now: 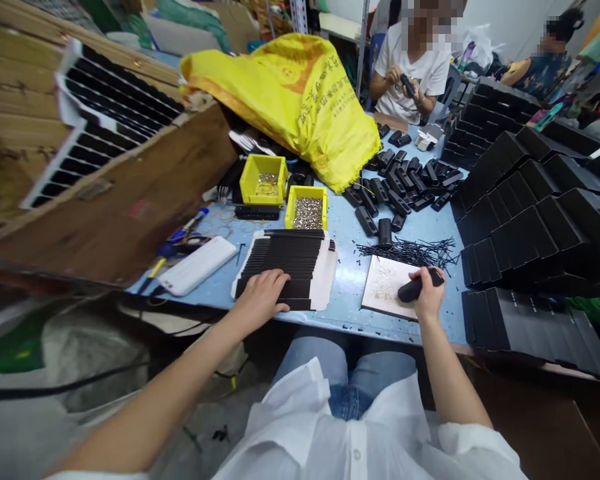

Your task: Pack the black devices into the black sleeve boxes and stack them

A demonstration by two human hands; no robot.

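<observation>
My left hand (263,297) lies on the near end of a row of flat, overlapping black-and-white cartons (286,257), fingers stretched out over the black edge. In my right hand (431,293) is a black oblong plastic piece (410,291), gripped over a white board (384,285) with brownish specks on it. Whether the piece touches the board I cannot tell. Just beyond the board lies a loose bunch of thin black strips (415,252).
Black plastic pieces (397,183) are heaped beyond the strips. Stacked black boxes (535,220) border the right side. Yellow bins (307,208) of small metal parts, a yellow sack (290,100) and a white oblong device (199,265) are to the left. A person (405,73) works opposite.
</observation>
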